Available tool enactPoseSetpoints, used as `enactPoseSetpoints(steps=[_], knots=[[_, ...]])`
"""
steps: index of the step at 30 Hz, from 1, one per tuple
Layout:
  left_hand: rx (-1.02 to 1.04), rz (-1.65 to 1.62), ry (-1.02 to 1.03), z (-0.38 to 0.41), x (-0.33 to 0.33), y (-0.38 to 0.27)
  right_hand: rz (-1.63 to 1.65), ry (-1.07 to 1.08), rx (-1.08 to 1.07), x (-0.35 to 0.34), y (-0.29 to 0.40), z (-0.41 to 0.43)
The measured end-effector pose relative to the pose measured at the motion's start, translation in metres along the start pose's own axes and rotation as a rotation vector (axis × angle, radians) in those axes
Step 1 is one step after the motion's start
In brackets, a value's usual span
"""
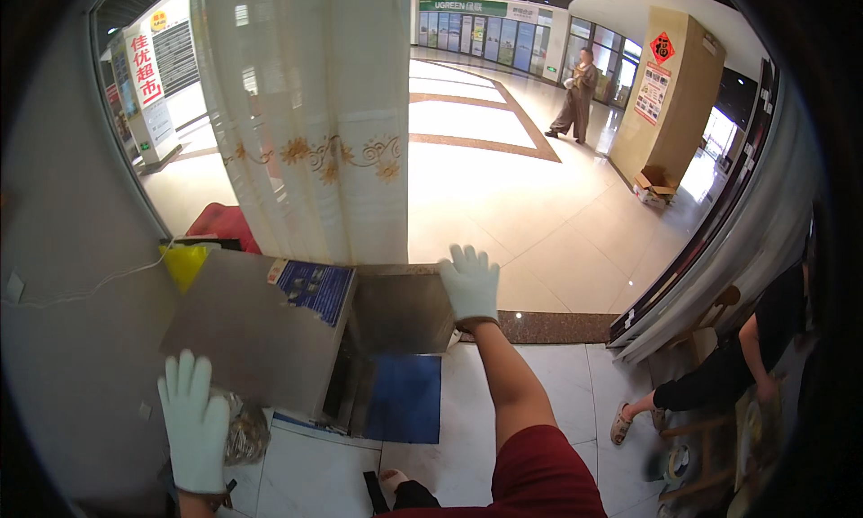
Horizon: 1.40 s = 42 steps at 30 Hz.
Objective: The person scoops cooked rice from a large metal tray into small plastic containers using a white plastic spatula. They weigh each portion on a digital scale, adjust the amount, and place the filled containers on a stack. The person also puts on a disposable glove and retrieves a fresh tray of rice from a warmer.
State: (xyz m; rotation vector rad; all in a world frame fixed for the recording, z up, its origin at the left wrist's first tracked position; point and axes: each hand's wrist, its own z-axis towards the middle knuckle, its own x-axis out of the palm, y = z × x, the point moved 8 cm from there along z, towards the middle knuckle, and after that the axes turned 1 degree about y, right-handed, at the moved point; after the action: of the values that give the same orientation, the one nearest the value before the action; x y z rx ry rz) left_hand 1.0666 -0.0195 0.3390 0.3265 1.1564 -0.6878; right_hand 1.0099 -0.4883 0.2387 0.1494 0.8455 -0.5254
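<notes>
A grey metal cabinet stands low in front of me, with a torn blue printed sheet on its top. Its door is swung out to the right, showing a dark gap beside the body. My right hand, in a white knit glove, lies at the door's outer edge with fingers extended; whether it presses on the door I cannot tell. In a matching glove, my left hand is raised near the cabinet's front left corner, fingers apart and holding nothing. A clear plastic bag sits beside it.
A blue mat lies beneath the door. A pale curtain hangs behind the cabinet, and a white cable runs along the left wall. At right, a person sits by wooden chairs. Another person is in the hall outside.
</notes>
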Motion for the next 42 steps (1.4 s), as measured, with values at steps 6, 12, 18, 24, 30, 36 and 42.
enactPoseSetpoints(steps=[6, 12, 18, 24, 30, 36, 42], knots=[[0.259, 0.086, 0.229, 0.128, 0.110, -0.047, 0.002, 0.254, 0.082, 0.091, 0.006, 0.071], [0.341, -0.017, 0.124, 0.027, 0.172, 0.037, -0.015, 0.962, 0.090, 0.200, -0.013, 0.021], [-0.309, -0.196, 0.224, -0.181, 0.135, 0.173, 1.822, 1.185, 0.656, 0.161, -0.002, -0.109], [0.244, -0.120, -0.035, -0.011, 0.009, 0.031, 1.442, 1.159, 0.494, 0.135, 0.162, -0.246], [0.264, -0.326, -0.158, 0.033, -0.074, -0.065, 1.062, 1.285, -0.049, 0.133, 0.260, -0.311], [0.078, -0.107, -0.244, 0.029, -0.096, -0.030, 0.813, 1.310, 0.032, 0.131, 0.191, -0.326], [-0.098, -0.258, -0.182, 0.009, -0.094, -0.004, 0.677, 1.257, 0.168, 0.133, 0.103, -0.312]])
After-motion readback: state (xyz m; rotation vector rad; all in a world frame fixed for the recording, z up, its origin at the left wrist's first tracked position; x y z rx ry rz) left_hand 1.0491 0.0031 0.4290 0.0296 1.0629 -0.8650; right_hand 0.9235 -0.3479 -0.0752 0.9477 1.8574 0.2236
